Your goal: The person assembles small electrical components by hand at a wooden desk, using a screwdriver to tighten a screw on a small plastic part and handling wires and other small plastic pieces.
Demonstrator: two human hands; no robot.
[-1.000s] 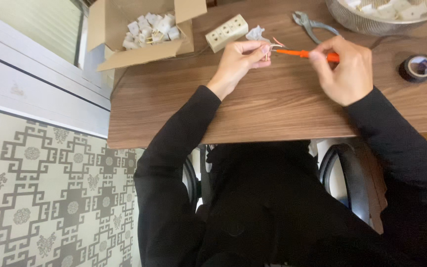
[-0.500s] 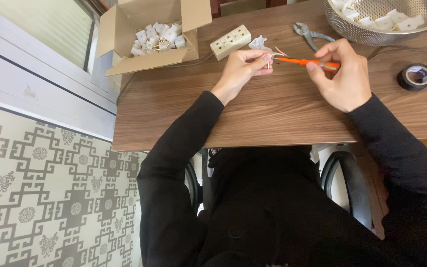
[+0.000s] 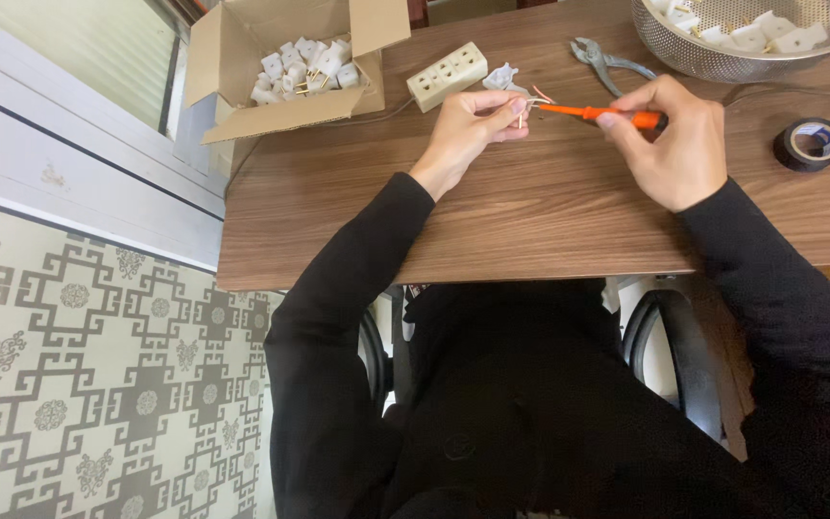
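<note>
My left hand (image 3: 470,127) pinches a small white plug part (image 3: 519,109) with bare copper wire ends sticking out, held just above the wooden table (image 3: 530,211). My right hand (image 3: 670,144) grips an orange-handled screwdriver (image 3: 596,113), its tip pointing left into the plug part. Both arms are in black sleeves. A white plug half (image 3: 502,77) lies on the table just behind my left hand.
An open cardboard box (image 3: 242,86) of white plugs sits at the table's far left, with a cream socket strip (image 3: 448,75) beside it. Grey pliers (image 3: 601,58), a metal colander (image 3: 722,53) with white parts and a black tape roll (image 3: 810,143) lie to the right.
The view has shifted slightly, so the table sits lower and further right in the frame. Both hands keep the same hold on the plug part and the screwdriver.
</note>
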